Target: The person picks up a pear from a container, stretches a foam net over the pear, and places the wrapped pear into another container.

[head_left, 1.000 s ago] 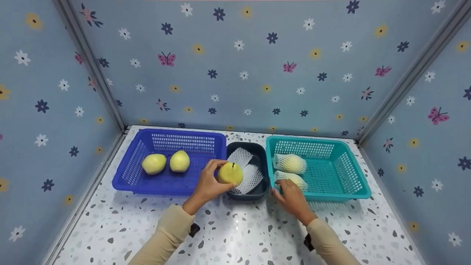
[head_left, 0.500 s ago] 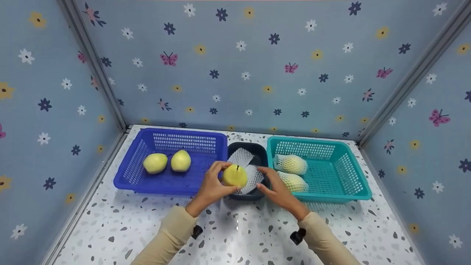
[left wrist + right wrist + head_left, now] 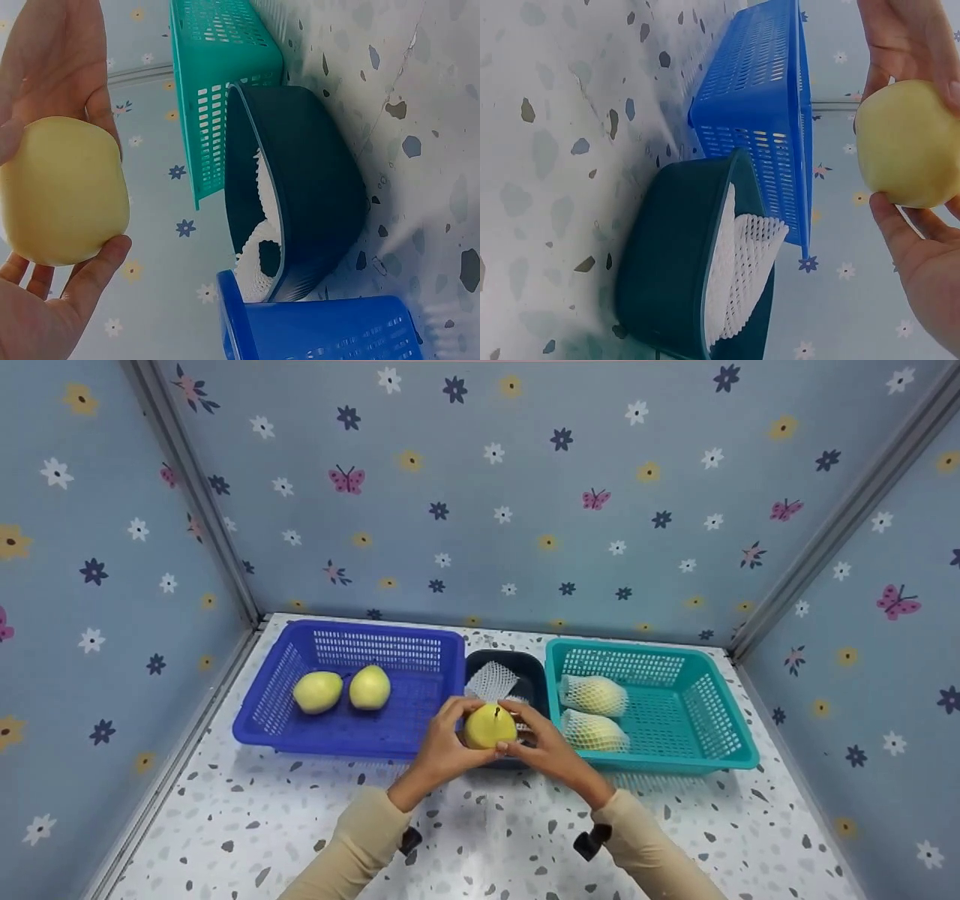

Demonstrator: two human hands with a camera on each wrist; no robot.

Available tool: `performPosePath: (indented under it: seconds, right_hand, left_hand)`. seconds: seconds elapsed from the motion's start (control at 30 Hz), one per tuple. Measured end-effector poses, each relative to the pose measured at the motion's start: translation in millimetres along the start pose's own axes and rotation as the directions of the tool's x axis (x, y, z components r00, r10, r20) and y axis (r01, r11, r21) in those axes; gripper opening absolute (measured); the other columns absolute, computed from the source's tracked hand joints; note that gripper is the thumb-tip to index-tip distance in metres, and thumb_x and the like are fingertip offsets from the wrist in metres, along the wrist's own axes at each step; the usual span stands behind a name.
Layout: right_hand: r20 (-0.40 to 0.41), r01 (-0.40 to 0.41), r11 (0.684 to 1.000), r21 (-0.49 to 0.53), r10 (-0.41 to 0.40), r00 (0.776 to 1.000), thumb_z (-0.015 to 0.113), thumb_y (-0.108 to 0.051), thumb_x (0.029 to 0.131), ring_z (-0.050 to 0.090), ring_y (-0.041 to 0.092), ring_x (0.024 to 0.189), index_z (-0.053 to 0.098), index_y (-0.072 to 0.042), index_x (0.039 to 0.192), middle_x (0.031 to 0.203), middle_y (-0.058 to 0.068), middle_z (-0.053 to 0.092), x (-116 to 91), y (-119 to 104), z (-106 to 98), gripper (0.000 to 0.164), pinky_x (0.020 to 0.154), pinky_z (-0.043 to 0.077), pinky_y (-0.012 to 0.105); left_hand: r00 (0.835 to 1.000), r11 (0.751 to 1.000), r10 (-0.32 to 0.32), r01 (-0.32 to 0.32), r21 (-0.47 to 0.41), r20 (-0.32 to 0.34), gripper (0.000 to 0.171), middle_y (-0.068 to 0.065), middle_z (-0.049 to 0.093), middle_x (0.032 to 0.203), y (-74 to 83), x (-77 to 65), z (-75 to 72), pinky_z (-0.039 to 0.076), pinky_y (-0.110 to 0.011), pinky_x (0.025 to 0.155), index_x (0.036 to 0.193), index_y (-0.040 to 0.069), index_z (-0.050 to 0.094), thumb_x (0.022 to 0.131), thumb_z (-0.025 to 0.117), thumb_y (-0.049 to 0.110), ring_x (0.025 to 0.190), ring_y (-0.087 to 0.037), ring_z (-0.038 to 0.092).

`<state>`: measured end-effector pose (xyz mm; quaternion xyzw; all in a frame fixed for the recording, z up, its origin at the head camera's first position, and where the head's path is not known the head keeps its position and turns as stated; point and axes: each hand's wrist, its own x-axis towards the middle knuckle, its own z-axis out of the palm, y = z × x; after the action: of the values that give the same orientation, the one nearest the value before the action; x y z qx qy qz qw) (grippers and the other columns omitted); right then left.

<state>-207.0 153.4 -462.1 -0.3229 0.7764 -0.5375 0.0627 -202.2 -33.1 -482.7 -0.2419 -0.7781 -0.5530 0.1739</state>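
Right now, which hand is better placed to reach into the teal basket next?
Probably the right hand: it grips the pear from the side nearer the teal basket, while the left hand holds the side nearer the blue basket.

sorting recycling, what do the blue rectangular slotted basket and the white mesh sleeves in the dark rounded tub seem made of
Blue rectangular slotted basket: probably plastic, smooth, faintly shiny; slots look moulded. White mesh sleeves: likely foam, matte, with thick netted strands.
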Motion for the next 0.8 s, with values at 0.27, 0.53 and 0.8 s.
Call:
performPosePath:
  seconds: [0.27, 0.53, 0.8]
  right_hand:
    - [-0.037, 0.025, 1.0, 0.017, -0.024, 0.999, 0.062, -0.007, 0.081, 0.046, 0.033, 0.108, 0.036, 0.007, 0.128, 0.124, 0.018, 0.043, -3.5, 7.5, 2.5, 0.056, 0.084, 0.044, 0.038]
    - [-0.063, 0.015, 1.0, -0.027, -0.017, 0.998, 0.064, -0.01, 0.079, 0.051, 0.029, 0.101, 0.04, 0.004, 0.126, 0.119, 0.016, 0.048, -11.4, 17.9, 5.0, 0.054, 0.079, 0.047, 0.033]
    - [-0.068, -0.031, 1.0, 0.006, 0.031, 0.997, 0.064, -0.012, 0.08, 0.053, 0.027, 0.101, 0.042, -0.001, 0.126, 0.119, 0.014, 0.049, -24.2, 28.4, 9.4, 0.052, 0.082, 0.046, 0.034]
  left_hand:
    - [0.999, 1.0, -0.027, 0.027, -0.004, 0.021, 0.061, -0.01, 0.052, 0.102, 5.1, -4.9, 1.3, 0.043, -0.04, 0.076, 0.108, 0.002, 0.053, 0.056, 0.083, 0.018, 0.091, -0.023, 0.05]
    - [0.996, 0.997, -0.075, 0.075, 0.001, 0.052, 0.065, 0.002, 0.049, 0.106, -23.1, -14.3, 13.3, 0.044, -0.035, 0.077, 0.111, 0.016, 0.052, 0.057, 0.08, 0.039, 0.094, -0.012, 0.048]
    - [0.991, 0.996, -0.087, 0.086, 0.019, 0.102, 0.063, 0.004, 0.047, 0.108, -29.6, -25.3, 21.8, 0.044, -0.029, 0.072, 0.112, 0.017, 0.051, 0.059, 0.079, 0.038, 0.093, -0.013, 0.047]
